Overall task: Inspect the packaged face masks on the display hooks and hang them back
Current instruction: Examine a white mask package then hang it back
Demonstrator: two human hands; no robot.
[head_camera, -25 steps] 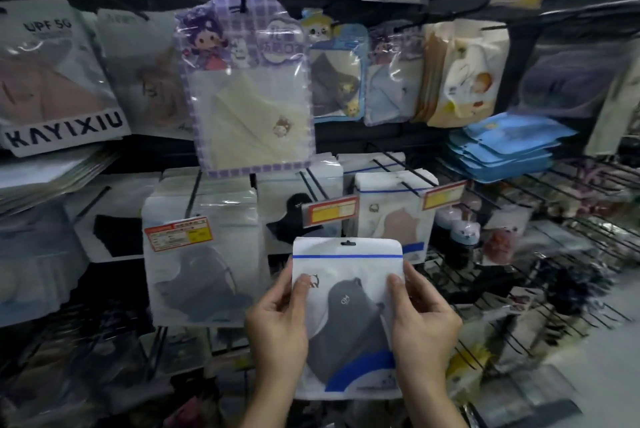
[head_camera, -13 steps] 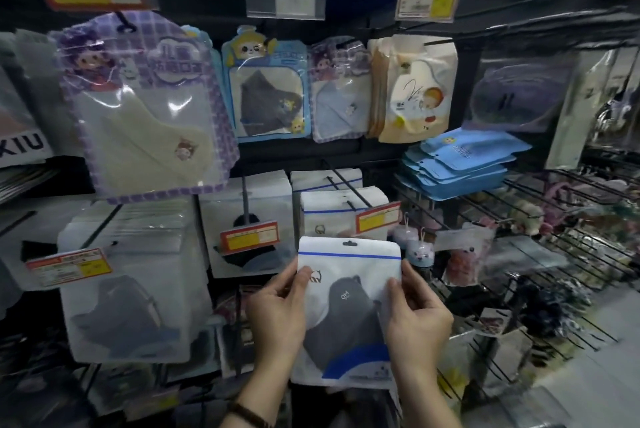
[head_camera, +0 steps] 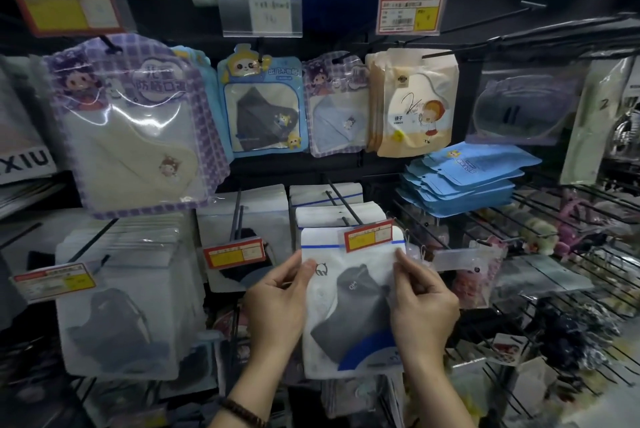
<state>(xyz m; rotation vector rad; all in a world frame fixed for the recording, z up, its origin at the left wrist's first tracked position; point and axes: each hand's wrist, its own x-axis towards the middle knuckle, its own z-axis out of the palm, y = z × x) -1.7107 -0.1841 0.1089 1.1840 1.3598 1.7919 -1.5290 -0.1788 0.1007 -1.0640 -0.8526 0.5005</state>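
A white mask packet with a blue stripe and a grey mask inside is held upright between both hands. My left hand pinches its left edge and my right hand pinches its right edge. The packet's top sits right behind the red and yellow price tag at the tip of a black display hook. Matching white packets hang further back on that hook. Whether the packet's hole is on the hook I cannot tell.
Cartoon mask packets hang on the upper row, with a beige stack to the right. Blue packets lie on a wire shelf. Clear packets with dark masks hang lower left beside another tagged hook.
Both hands have lifted the white packet up and forward until its top reaches the price tag on the hook. The view has shifted right and closer to the rack.
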